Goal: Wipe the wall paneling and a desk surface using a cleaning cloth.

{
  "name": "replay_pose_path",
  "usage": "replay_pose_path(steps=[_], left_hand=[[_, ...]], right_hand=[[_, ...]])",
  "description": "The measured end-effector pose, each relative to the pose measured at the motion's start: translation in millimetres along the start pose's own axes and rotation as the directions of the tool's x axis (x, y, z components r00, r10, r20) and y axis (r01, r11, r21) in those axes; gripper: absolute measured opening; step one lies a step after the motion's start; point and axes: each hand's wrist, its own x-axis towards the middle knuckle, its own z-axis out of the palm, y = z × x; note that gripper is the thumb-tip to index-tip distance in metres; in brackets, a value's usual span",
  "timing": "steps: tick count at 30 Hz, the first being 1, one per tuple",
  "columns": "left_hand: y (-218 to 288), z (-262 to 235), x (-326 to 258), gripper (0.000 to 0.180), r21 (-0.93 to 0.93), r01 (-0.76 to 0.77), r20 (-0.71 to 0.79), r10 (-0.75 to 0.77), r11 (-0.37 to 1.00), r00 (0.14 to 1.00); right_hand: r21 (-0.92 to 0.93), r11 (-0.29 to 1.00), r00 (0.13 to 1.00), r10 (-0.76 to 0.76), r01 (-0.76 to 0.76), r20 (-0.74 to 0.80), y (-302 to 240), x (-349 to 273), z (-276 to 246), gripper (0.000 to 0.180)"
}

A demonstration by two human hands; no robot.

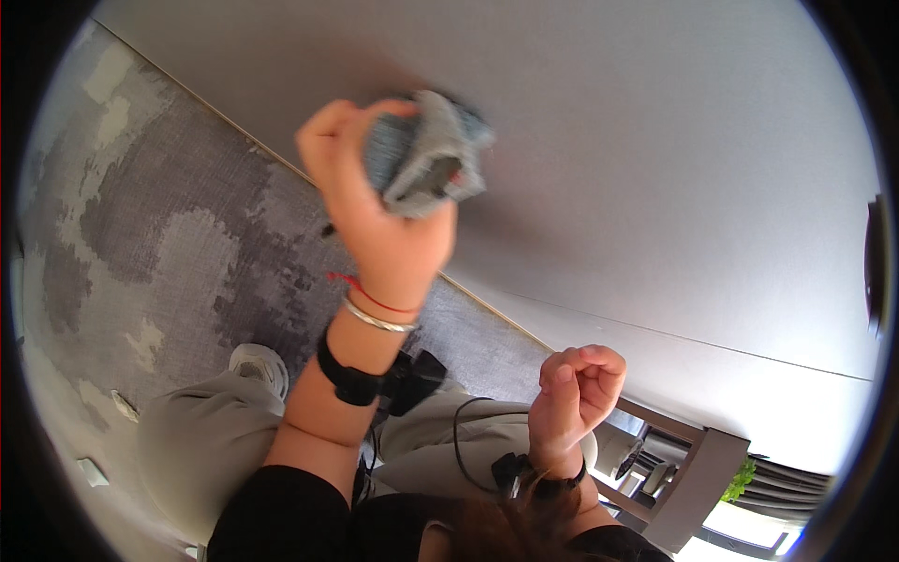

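My left hand [398, 234] is closed round a folded grey-blue cloth [426, 155], which it holds up at the smooth pale grey panel [655, 169]. Motion blurs the cloth and the fingers a little, and whether the cloth touches the panel is hard to see. A red string, a silver bangle and a black strap [351, 370] circle that wrist. Lower and to the right, my right hand [576, 393] is raised beside the panel's lower part, fingers curled in with the thumb against them. Nothing shows in its grip.
A patterned grey carpet [178, 244] lies at the left, meeting the panel along a thin slanting edge. My bent legs in light trousers [206, 436] and a pale shoe [262, 365] are below. At the lower right are a brown wooden frame [698, 487] and a green plant [740, 480].
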Motion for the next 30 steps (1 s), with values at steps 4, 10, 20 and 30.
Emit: replay_pose_path(steps=[4, 10, 20, 30], left_hand=[[37, 6, -12, 0.047, -0.037, -0.236, 0.247, 0.238, 0.971, 0.939], [-18, -12, 25, 0.047, -0.239, 0.466, -0.197, -0.513, 0.852, 0.836], [176, 40, 144, 0.033, 0.079, -0.676, -0.240, 0.672, 0.733, 0.701], [138, 35, 78, 0.024, -0.027, -0.879, 0.200, 0.864, 0.477, 0.463]], right_hand=[[-0.011, 1.000, 0.999, -0.019, 0.019, 0.032, 2, -5, 0, 0.025], [0.021, 0.997, 0.996, -0.067, 0.068, -0.059, -10, 4, -9, 0.023], [0.019, 0.948, 0.943, -0.315, 0.319, -0.113, -33, 8, -28, 0.033], [-0.024, 0.948, 0.932, -0.316, 0.317, -0.179, -42, 7, -47, 0.031]])
